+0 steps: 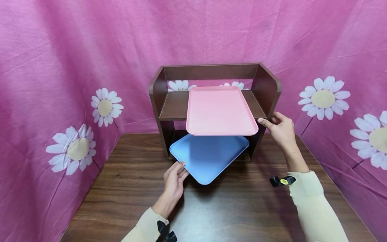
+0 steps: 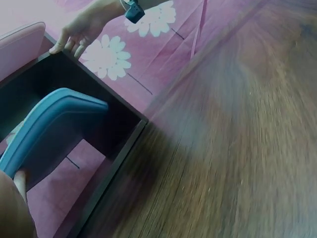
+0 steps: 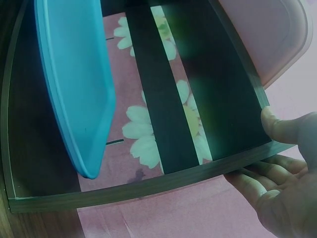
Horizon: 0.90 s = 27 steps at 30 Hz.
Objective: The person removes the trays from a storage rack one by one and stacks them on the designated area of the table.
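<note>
A blue tray [image 1: 208, 156] sticks out at an angle from the lower compartment of a dark brown two-tier shelf [image 1: 208, 71]. My left hand [image 1: 174, 178] grips its near left edge, thumb on top and fingers beneath. In the right wrist view the blue tray [image 3: 74, 84] hangs above the shelf's bottom board. On the upper board lies a pink tray [image 1: 220, 111], its front end jutting past the edge. My right hand [image 1: 282, 129] holds the shelf's right side at the upper board's height, thumb on the front edge and fingers around the outer side.
The shelf stands at the back of a wood-grain table [image 1: 127, 195]. A pink curtain [image 1: 121, 40] with large white daisies hangs behind and along both sides. Black straps [image 1: 282, 181] with small devices sit at both sleeve cuffs.
</note>
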Each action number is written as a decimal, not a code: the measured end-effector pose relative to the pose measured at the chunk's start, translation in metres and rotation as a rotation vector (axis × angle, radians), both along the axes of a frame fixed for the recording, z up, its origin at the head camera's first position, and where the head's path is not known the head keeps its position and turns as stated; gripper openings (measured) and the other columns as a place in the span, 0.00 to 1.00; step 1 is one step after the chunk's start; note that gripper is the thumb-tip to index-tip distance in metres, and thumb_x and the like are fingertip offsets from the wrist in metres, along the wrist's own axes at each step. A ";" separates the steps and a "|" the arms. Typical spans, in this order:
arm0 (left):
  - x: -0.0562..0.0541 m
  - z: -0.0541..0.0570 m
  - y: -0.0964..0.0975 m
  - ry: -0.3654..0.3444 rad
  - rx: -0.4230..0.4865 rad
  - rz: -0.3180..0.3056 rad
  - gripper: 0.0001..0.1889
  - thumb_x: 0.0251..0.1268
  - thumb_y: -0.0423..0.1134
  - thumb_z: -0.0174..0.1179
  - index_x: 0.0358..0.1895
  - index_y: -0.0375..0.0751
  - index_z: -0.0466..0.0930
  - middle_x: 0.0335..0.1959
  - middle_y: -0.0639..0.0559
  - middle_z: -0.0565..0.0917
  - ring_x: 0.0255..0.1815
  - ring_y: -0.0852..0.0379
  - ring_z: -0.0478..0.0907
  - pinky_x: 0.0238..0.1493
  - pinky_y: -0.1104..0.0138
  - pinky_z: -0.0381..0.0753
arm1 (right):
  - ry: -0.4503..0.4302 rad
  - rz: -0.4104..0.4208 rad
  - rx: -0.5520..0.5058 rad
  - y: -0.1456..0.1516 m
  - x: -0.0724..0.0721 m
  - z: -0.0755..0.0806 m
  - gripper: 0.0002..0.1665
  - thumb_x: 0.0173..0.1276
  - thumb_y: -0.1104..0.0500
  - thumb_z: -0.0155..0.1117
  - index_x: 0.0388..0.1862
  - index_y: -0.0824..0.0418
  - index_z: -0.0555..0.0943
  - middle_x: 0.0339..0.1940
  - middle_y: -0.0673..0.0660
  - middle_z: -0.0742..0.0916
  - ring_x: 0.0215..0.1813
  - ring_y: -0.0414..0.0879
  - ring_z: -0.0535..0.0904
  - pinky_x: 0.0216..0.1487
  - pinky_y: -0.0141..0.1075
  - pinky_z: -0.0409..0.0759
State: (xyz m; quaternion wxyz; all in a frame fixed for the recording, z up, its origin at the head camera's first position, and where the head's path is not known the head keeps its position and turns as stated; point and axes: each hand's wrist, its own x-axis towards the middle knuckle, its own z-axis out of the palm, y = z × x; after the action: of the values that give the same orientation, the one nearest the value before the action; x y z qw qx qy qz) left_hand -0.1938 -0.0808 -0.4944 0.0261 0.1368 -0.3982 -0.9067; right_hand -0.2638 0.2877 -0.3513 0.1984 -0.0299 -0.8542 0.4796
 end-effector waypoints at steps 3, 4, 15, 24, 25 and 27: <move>-0.001 0.001 -0.005 0.005 -0.028 -0.017 0.10 0.71 0.25 0.59 0.53 0.29 0.79 0.33 0.50 0.93 0.38 0.58 0.91 0.45 0.65 0.92 | 0.000 0.006 -0.003 0.001 0.000 0.000 0.34 0.69 0.41 0.76 0.64 0.62 0.84 0.34 0.21 0.85 0.44 0.19 0.79 0.43 0.18 0.74; -0.002 0.002 -0.006 0.006 -0.030 -0.020 0.10 0.71 0.25 0.59 0.53 0.28 0.79 0.32 0.50 0.93 0.39 0.58 0.91 0.45 0.65 0.92 | 0.000 0.009 -0.005 0.001 0.000 0.000 0.35 0.69 0.41 0.76 0.65 0.62 0.83 0.35 0.22 0.86 0.44 0.19 0.79 0.43 0.18 0.74; -0.013 0.008 -0.030 0.042 -0.038 -0.100 0.10 0.71 0.23 0.56 0.34 0.40 0.83 0.26 0.51 0.91 0.33 0.60 0.90 0.40 0.66 0.92 | 0.000 0.022 -0.019 0.000 -0.002 0.000 0.33 0.70 0.44 0.76 0.65 0.63 0.83 0.30 0.18 0.82 0.42 0.18 0.79 0.42 0.17 0.75; -0.019 0.008 -0.048 0.059 -0.091 -0.200 0.13 0.74 0.24 0.52 0.33 0.42 0.82 0.26 0.52 0.90 0.32 0.61 0.88 0.37 0.69 0.90 | 0.007 0.028 -0.020 0.001 -0.004 0.000 0.32 0.71 0.46 0.76 0.66 0.64 0.83 0.28 0.15 0.80 0.42 0.17 0.78 0.42 0.16 0.74; -0.020 0.007 -0.050 0.058 -0.094 -0.208 0.13 0.75 0.24 0.52 0.34 0.42 0.82 0.26 0.52 0.90 0.32 0.60 0.88 0.38 0.68 0.90 | 0.006 0.028 -0.020 0.001 -0.004 -0.001 0.32 0.71 0.46 0.76 0.66 0.64 0.83 0.28 0.15 0.80 0.42 0.17 0.78 0.43 0.16 0.74; -0.020 0.007 -0.053 0.060 -0.095 -0.223 0.13 0.75 0.24 0.51 0.35 0.42 0.82 0.26 0.52 0.90 0.32 0.60 0.89 0.38 0.69 0.90 | 0.006 0.024 -0.016 0.001 -0.004 -0.001 0.33 0.71 0.46 0.76 0.66 0.64 0.83 0.28 0.15 0.80 0.41 0.17 0.78 0.42 0.16 0.74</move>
State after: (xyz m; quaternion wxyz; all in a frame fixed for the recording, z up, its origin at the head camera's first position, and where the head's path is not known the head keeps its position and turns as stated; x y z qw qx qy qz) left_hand -0.2138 -0.1336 -0.4879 -0.0564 0.0633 -0.4525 -0.8877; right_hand -0.2676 0.2886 -0.3520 0.1947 -0.0198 -0.8501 0.4889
